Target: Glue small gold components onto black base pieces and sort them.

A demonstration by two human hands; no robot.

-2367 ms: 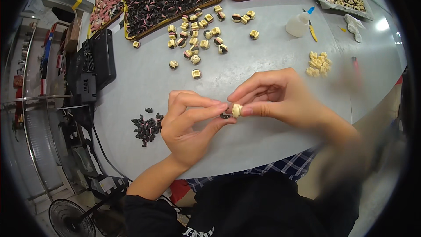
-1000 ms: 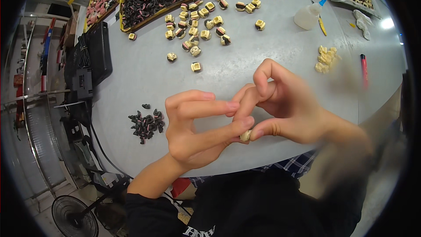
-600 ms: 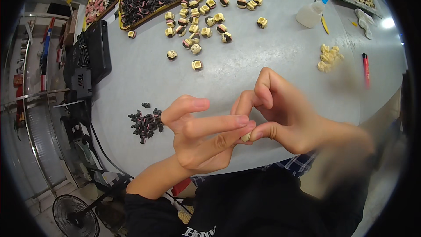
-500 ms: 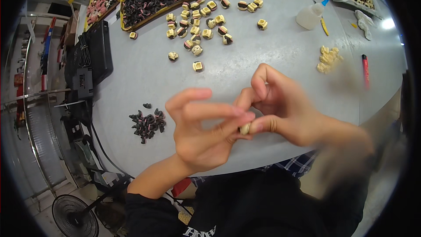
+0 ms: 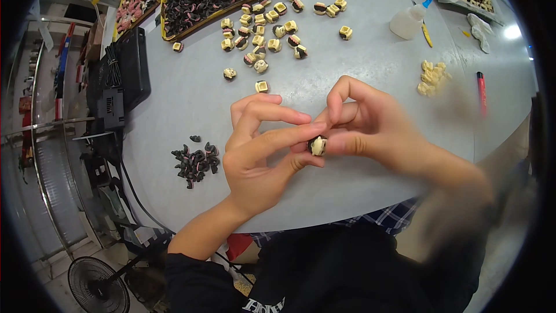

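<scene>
Grey table point(image 5: 370, 64), bearing a dark-filled tray point(image 5: 202, 25) cut off above; right forearm point(image 5: 446, 169), blurred to my eye. Left hand point(image 5: 256, 159) and right hand point(image 5: 379, 130): fingers bent, thumbs and fingertips nearly closed, gripping between them, over the table, a cream-and-black piece point(image 5: 317, 146), partly covered.

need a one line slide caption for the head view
Left hand and right hand hold a small black-and-cream piece over a grey table.
</scene>
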